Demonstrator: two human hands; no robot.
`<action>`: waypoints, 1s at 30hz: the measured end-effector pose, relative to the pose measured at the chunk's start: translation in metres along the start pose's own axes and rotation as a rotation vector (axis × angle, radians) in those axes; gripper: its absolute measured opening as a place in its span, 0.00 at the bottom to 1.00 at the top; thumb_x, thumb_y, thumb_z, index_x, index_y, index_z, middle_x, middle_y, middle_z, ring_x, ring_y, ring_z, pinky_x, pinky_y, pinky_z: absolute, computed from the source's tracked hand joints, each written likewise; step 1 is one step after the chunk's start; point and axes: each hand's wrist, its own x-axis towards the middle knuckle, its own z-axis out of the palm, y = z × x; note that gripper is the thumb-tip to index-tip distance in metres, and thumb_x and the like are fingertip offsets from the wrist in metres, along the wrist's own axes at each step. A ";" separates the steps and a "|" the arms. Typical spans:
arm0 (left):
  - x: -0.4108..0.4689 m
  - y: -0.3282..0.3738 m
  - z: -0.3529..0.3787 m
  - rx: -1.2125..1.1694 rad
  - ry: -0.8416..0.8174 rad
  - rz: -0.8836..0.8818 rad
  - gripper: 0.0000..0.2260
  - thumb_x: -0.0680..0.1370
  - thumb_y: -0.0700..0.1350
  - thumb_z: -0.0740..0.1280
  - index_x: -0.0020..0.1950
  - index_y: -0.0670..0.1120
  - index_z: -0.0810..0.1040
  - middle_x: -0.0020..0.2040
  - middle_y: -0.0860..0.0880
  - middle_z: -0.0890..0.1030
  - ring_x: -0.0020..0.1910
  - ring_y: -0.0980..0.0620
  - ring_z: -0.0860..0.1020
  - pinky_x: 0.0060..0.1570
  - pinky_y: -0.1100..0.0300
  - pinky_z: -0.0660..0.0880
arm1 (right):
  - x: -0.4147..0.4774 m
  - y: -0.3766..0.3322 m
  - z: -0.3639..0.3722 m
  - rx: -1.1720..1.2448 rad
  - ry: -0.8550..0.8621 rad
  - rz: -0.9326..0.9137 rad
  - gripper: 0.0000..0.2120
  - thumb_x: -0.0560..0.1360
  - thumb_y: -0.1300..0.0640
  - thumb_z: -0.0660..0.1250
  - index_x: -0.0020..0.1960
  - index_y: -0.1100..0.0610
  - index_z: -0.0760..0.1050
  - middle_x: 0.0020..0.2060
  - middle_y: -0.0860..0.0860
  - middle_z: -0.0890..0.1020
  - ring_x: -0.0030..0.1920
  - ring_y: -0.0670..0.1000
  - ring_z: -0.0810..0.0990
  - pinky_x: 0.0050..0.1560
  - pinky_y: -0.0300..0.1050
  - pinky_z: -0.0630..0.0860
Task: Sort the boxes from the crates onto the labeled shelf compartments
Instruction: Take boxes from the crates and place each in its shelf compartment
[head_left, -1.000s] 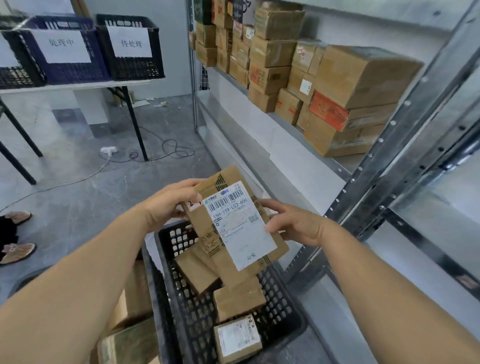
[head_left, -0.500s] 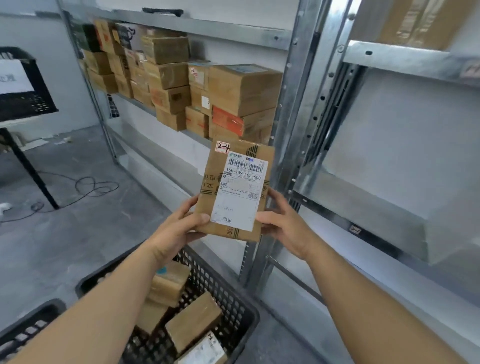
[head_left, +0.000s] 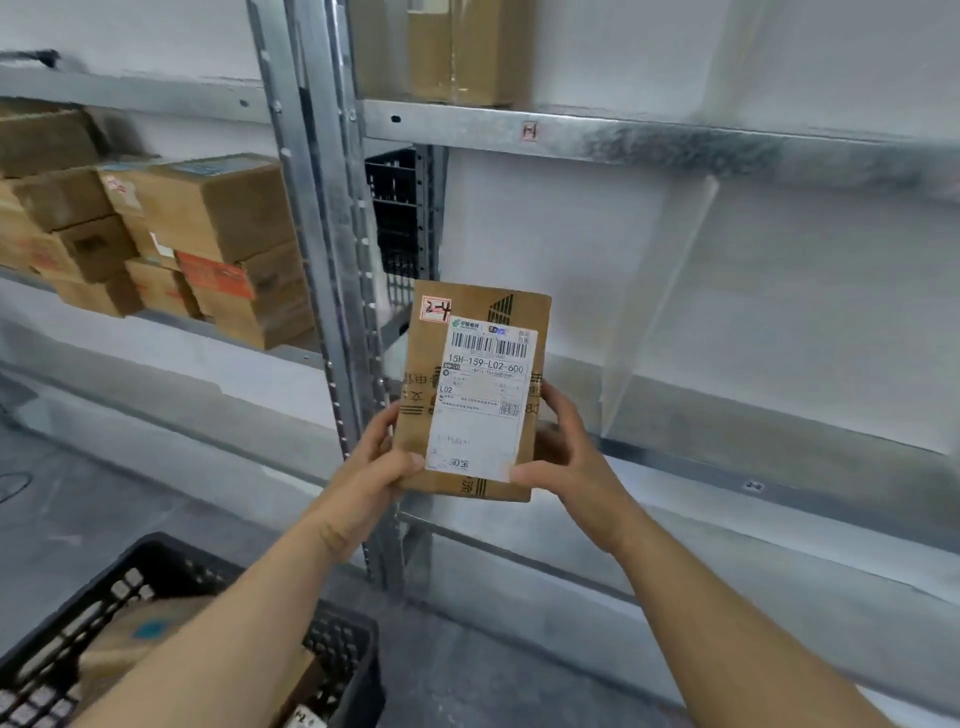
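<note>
Fingers (head_left: 413, 460) of left hand (head_left: 374, 467) and right hand (head_left: 566, 452) gripping lower sides of flat brown cardboard box (head_left: 519, 312), thumbs on front. Box held upright in air, before grey metal shelf rack (head_left: 332, 260). White shipping label (head_left: 483, 400) and red-bordered "2-4" sticker (head_left: 435, 310) facing camera. Lower left: black plastic lattice crate (head_left: 156, 582), more boxes inside. Stacked brown cartons (head_left: 208, 234) on left-hand shelf.
</note>
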 end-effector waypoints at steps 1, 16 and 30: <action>0.002 -0.003 0.016 -0.003 -0.019 -0.006 0.41 0.59 0.48 0.72 0.71 0.50 0.65 0.60 0.47 0.81 0.56 0.47 0.80 0.54 0.53 0.75 | -0.011 -0.001 -0.014 -0.005 0.012 -0.001 0.40 0.65 0.55 0.71 0.68 0.31 0.56 0.57 0.39 0.80 0.58 0.40 0.78 0.47 0.33 0.78; 0.043 -0.017 0.178 0.431 -0.301 -0.048 0.28 0.73 0.66 0.65 0.70 0.57 0.67 0.61 0.54 0.79 0.61 0.52 0.76 0.64 0.46 0.72 | -0.158 0.000 -0.158 -0.118 0.436 0.013 0.42 0.62 0.57 0.74 0.67 0.31 0.60 0.52 0.43 0.83 0.55 0.43 0.81 0.49 0.38 0.79; 0.030 -0.027 0.315 0.989 -0.629 0.495 0.33 0.74 0.61 0.67 0.75 0.55 0.60 0.73 0.50 0.67 0.68 0.50 0.70 0.62 0.50 0.71 | -0.302 -0.031 -0.180 -0.197 0.900 0.050 0.42 0.54 0.52 0.73 0.65 0.32 0.63 0.51 0.49 0.84 0.53 0.45 0.82 0.45 0.35 0.78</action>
